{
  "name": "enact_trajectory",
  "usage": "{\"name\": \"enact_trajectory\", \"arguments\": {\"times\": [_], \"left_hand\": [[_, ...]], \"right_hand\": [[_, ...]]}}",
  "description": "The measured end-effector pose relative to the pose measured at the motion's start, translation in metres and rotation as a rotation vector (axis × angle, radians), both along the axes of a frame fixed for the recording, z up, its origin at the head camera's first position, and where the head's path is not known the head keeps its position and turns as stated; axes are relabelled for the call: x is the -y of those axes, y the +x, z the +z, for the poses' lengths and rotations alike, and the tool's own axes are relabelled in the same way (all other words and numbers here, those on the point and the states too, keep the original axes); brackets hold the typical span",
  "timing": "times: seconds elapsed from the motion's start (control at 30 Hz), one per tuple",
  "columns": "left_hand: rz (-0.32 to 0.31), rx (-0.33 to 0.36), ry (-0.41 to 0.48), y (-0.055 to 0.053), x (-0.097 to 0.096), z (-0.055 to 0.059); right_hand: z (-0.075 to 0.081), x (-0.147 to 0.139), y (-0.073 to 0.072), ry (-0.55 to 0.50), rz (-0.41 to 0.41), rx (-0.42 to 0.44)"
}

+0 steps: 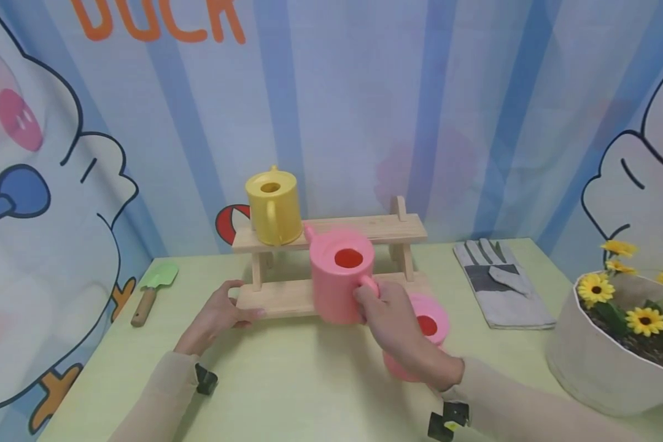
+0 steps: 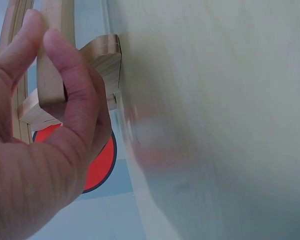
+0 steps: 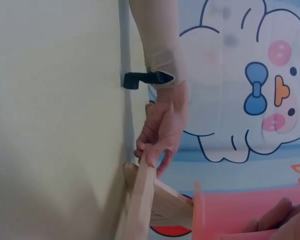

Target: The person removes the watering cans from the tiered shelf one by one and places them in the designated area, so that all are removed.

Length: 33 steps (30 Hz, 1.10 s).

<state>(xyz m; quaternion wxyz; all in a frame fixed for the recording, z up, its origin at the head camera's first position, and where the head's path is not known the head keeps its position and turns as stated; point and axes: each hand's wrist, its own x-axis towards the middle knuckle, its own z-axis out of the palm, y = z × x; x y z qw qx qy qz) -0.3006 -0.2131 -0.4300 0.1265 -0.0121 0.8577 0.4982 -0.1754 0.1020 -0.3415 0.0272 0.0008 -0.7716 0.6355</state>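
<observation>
My right hand (image 1: pixel 395 319) grips the handle of a pink watering can (image 1: pixel 338 291), held up in front of the wooden two-tier stand (image 1: pixel 279 299). At the stand's left end, my left hand (image 1: pixel 221 314) pinches the lower board between thumb and fingers; the left wrist view shows this board (image 2: pixel 54 80) close up. A yellow watering can (image 1: pixel 276 215) stands on the upper tier, towards the left. Partly hidden by my right hand and forearm, a second pink watering can (image 1: pixel 435 307) stands on the table. The right wrist view catches the held can's pink side (image 3: pixel 225 210).
A small green trowel (image 1: pixel 157 282) with a wooden handle lies at the left. Grey work gloves (image 1: pixel 508 301) lie right of the stand. A white planter (image 1: pixel 585 362) with yellow flowers stands at the right edge. Behind the table (image 1: pixel 287 387) hangs a blue printed curtain (image 1: pixel 342 110).
</observation>
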Motion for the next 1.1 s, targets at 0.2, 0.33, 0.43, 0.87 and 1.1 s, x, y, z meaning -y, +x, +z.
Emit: {"name": "enact_trajectory", "arguments": {"times": [0.2, 0.33, 0.43, 0.87, 1.1], "left_hand": [[-0.001, 0.004, 0.006, 0.0, -0.001, 0.0], [-0.001, 0.007, 0.011, 0.0, -0.001, 0.0], [-0.001, 0.013, 0.021, 0.0, -0.001, -0.001], [0.003, 0.022, 0.033, -0.003, 0.001, -0.003], [-0.004, 0.019, 0.02, -0.002, 0.001, -0.003]], "right_hand": [[-0.011, -0.001, 0.013, -0.014, -0.001, 0.044], [-0.019, -0.003, 0.019, 0.016, 0.006, 0.066], [-0.025, -0.002, 0.024, 0.033, -0.001, 0.063], [-0.073, -0.003, 0.025, 0.083, -0.004, 0.101], [-0.103, -0.006, 0.021, 0.069, 0.034, 0.027]]}}
